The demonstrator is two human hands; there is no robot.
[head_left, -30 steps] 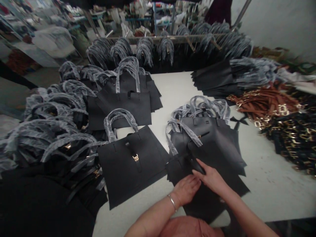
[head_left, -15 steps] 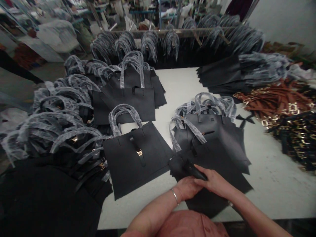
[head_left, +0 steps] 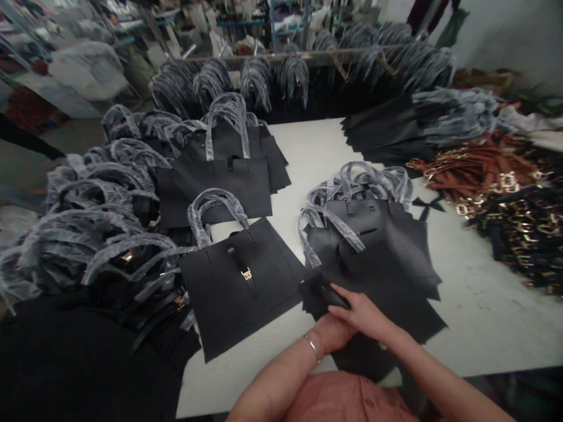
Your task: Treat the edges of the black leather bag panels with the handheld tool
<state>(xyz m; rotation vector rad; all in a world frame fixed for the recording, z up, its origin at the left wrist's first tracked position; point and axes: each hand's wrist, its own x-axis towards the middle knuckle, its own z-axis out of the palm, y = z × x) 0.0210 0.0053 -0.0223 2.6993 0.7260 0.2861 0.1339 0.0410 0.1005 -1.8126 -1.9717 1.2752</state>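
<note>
A white worktable is spreading across the middle of the view. At eight o'clock on it, a black tote bag with a gold buckle is lying flat, its handles wrapped in plastic film. At nine o'clock, a heap of wrapped-handle bags is piling up, and at eleven, a black tote is lying on more bags. At twelve, bags are hanging from a rail, with blurred shelving standing behind. At two o'clock, tan straps are lying tangled, and at three, black straps with gold buckles are heaping up.
</note>
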